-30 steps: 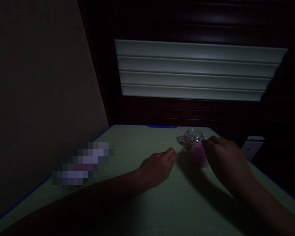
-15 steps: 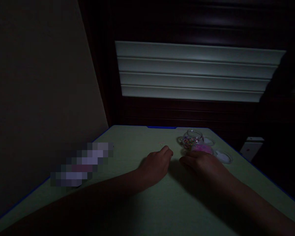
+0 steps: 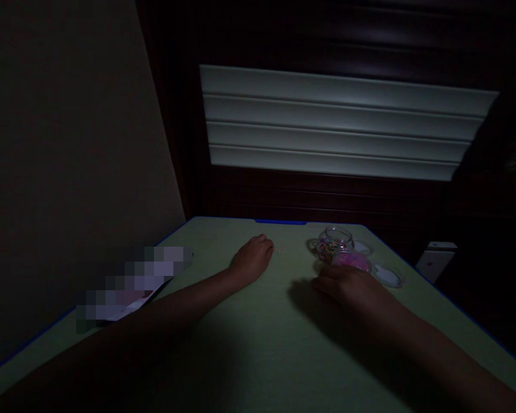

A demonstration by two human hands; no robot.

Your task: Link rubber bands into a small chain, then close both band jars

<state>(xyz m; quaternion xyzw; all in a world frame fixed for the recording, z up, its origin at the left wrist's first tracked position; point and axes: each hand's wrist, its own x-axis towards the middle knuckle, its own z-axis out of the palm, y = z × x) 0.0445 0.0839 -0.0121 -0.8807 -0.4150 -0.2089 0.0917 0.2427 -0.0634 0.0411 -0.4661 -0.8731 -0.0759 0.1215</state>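
Observation:
My left hand [image 3: 253, 258] rests on the table with its fingers curled together, just left of a few tiny pale bits [image 3: 279, 250]. Whatever its fingertips hold is hidden or too small to name. Close to the near side of a low clear container with pink contents [image 3: 352, 261], my right hand [image 3: 348, 285] is bent with the fingers drawn together. I cannot make out whether anything is between them. Behind that container stands an uncovered glass jar [image 3: 334, 248] of small multicoloured rings. The light is dim.
Two clear round lids lie by the jars, a nearer lid [image 3: 387, 276] and a farther lid [image 3: 363, 247]. On the table's left is a blurred-out flat object [image 3: 141, 289]. A white box [image 3: 436, 261] stands beyond the right edge of the green table [image 3: 266, 355].
My left hand has moved left and away from me, from near my right hand to beside the tiny bits. My right hand has stayed almost in place by the pink container.

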